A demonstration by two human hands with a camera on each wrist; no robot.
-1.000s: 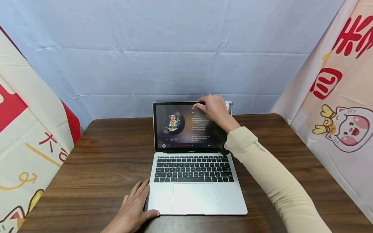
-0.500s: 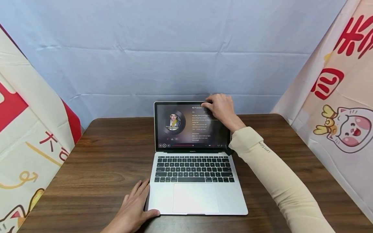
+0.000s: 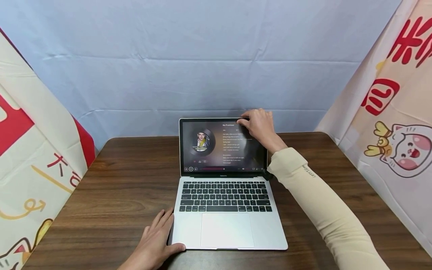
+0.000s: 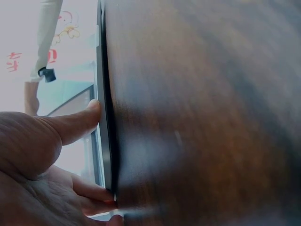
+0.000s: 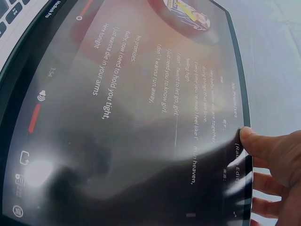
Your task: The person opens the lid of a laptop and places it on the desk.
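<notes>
A silver laptop [image 3: 266, 228] stands open on the table in the head view, its screen [image 3: 216, 157] lit with a music player and song lyrics. My right hand [image 3: 261, 125] pinches the screen's top edge near the right corner. In the right wrist view the right thumb [image 5: 256, 141] lies on the front of the black bezel, while the fingers go behind the lid. My left hand [image 3: 153, 238] rests at the base's front left corner. Its thumb [image 4: 77, 123] touches the front edge in the left wrist view, and its fingers lie along the left side.
The dark wooden table [image 3: 128, 180] extends to both sides of the laptop. Close behind it hangs a pale blue cloth [image 3: 202, 75]. Printed cloths hang on the left [image 3: 37, 187] and on the right [image 3: 388, 142].
My right hand has slid to the right along the screen's top edge, uncovering more of the lyrics. The left hand and the laptop's base have stayed in place.
</notes>
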